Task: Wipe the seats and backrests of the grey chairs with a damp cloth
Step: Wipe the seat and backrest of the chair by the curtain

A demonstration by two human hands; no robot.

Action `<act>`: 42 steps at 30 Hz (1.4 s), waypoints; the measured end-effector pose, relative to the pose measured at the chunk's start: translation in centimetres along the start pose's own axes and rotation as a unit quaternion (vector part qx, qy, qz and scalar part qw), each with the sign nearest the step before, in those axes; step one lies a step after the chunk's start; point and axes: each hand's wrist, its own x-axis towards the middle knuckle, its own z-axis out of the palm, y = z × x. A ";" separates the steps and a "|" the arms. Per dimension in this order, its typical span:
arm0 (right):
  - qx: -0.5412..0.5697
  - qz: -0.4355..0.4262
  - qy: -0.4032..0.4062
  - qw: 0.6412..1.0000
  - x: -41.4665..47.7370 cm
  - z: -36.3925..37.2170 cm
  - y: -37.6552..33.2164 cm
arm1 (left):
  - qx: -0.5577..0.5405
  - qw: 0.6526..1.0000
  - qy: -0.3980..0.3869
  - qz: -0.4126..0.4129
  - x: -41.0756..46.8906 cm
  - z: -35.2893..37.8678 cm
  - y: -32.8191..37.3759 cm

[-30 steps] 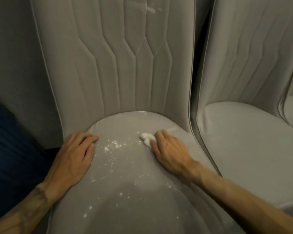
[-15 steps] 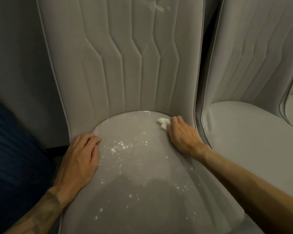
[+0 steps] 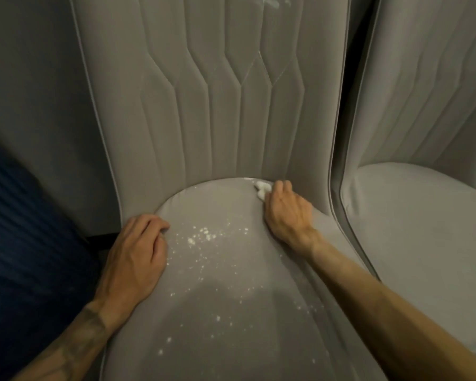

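Right hand: the right hand (image 3: 286, 213) is set knuckles-up at the back right of the seat, fingers curled over a small white crumpled cloth (image 3: 262, 188), which is pressed down where seat and backrest meet.
Cloth: only a lumpy end is seen past the fingertips; the rest is covered by the hand, so its full size and dampness cannot be judged.
Left hand: the left hand (image 3: 136, 257) is laid palm-down on the seat's left edge, fingers loosely bent and holding nothing; the thumb is hidden beneath the hand.
Chair: the rounded grey fabric seat (image 3: 217, 320) is cut off at the bottom edge; the tall grey quilted backrest (image 3: 204, 92) is cut off at the top, with faint pale smears near that edge.
Debris: scattered white specks (image 3: 201, 235) are spread over the middle of the seat, between the hands.
Neighbour: a second grey upholstered chair (image 3: 423, 229) stands just beside, on the right, partly covered by the right forearm.
Left margin: a dark blue ribbed fabric (image 3: 25, 257) is seen, too dim to identify.
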 end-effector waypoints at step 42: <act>-0.040 -0.078 -0.058 0.995 -1.2 -2.3 2.7 | 0.179 0.981 0.067 -0.014 -0.6 -0.2 0.1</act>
